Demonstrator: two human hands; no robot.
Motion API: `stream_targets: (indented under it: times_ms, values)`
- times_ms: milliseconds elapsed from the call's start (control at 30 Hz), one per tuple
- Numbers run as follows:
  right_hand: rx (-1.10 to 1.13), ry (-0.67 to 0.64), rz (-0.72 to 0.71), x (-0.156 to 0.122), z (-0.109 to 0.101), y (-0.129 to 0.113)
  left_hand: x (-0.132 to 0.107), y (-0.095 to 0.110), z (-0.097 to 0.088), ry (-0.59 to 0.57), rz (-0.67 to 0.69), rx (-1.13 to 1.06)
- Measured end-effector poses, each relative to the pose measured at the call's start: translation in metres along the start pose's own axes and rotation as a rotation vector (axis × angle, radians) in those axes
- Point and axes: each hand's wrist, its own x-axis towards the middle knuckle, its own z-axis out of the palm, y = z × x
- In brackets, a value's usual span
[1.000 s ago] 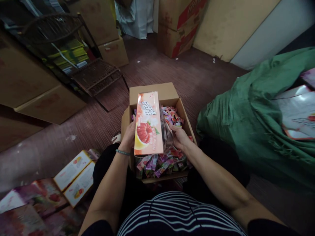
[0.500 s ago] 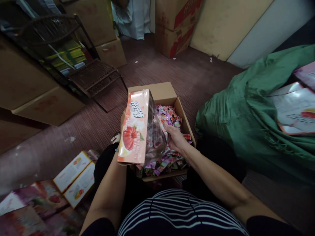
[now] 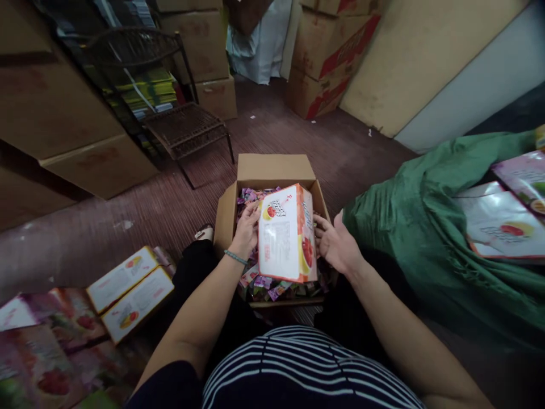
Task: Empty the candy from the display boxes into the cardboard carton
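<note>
A printed candy box (image 3: 279,244), white on one broad face and orange-pink on its side, is tilted above a carton of small wrapped sweets. My left hand (image 3: 247,230), with a bracelet at the wrist, grips its left edge; some fingers are hidden behind the box. On the other side, my right hand (image 3: 338,244) has its fingers spread and thumb raised, fingertips at or against the box's orange side. Purple, pink and green wrapped sweets (image 3: 276,291) fill the open cardboard carton (image 3: 275,166) between my legs.
Several printed candy boxes (image 3: 138,304) lie on the floor at left. A green sack (image 3: 392,210) holding flat printed packages (image 3: 504,221) bulges at right. A brown woven chair (image 3: 187,128) and stacked cartons (image 3: 327,62) stand further back.
The candy box has turned, so its white face now shows instead of its clear window, and has moved right over the carton. My right hand has shifted right, from its window to its side.
</note>
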Motion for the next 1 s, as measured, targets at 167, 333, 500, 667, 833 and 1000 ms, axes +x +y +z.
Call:
stream_targets:
  times_ms: [167, 333, 500, 667, 833, 1000]
  values:
    - [-0.309, 0.141, -0.285, -0.019, 0.01, 0.018, -0.015, -0.007, 0.014, -0.107, 0.13, -0.019]
    - [-0.168, 0.253, -0.353, -0.031, 0.002, 0.003, -0.013, -0.009, 0.002, 0.045, 0.096, 0.276]
    - [-0.042, 0.287, -0.357, -0.047, -0.031, -0.03, -0.006, -0.007, -0.015, 0.234, 0.115, 0.629]
    - [0.122, 0.205, -0.189, -0.075, -0.08, -0.036, -0.009, -0.008, -0.01, 0.068, 0.343, 1.346]
    - [0.083, 0.265, -0.259, -0.125, -0.147, -0.035, -0.004, -0.012, -0.012, -0.122, 0.197, 1.849]
    - [-0.069, 0.48, -0.286, -0.175, -0.215, -0.034, 0.017, -0.021, -0.017, -0.162, 0.084, 2.046]
